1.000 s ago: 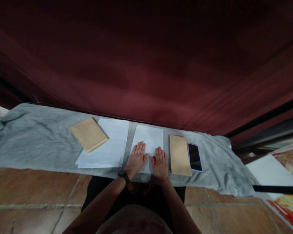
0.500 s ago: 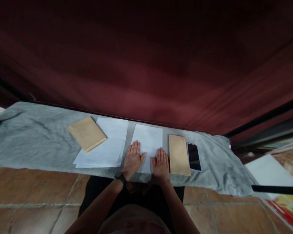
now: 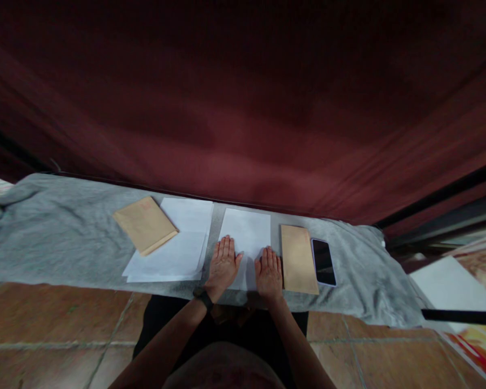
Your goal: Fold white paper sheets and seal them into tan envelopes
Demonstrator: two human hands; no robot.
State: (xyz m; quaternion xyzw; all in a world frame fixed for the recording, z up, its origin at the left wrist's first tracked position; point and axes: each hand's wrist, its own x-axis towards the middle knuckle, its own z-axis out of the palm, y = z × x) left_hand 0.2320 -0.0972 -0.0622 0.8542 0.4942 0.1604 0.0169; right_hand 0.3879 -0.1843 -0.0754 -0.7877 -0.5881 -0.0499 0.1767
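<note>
A white sheet of paper [image 3: 246, 227] lies straight in front of me on a grey cloth. My left hand [image 3: 224, 265] rests flat on its left edge, fingers stretched forward, with a dark watch on the wrist. Flat on the right edge of the sheet lies my right hand [image 3: 269, 274], its fingers also extended. Neither hand grips anything. Just right of my right hand is a brown envelope [image 3: 299, 260]. Left of my left hand are several white sheets [image 3: 178, 255], overlapping, with a second brown envelope [image 3: 146, 226] lying slanted across their upper left part.
A phone [image 3: 324, 262] with a dark screen lies beside the right envelope. The grey cloth [image 3: 65, 232] covers the long narrow surface. A dark red curtain-like backdrop [image 3: 243, 135] rises behind it. Tiled floor [image 3: 56, 324] shows below, and a white panel [image 3: 449, 281] stands at far right.
Both hands stay flat on the sheet in the same places. The whole view has shifted very slightly; no object has visibly moved.
</note>
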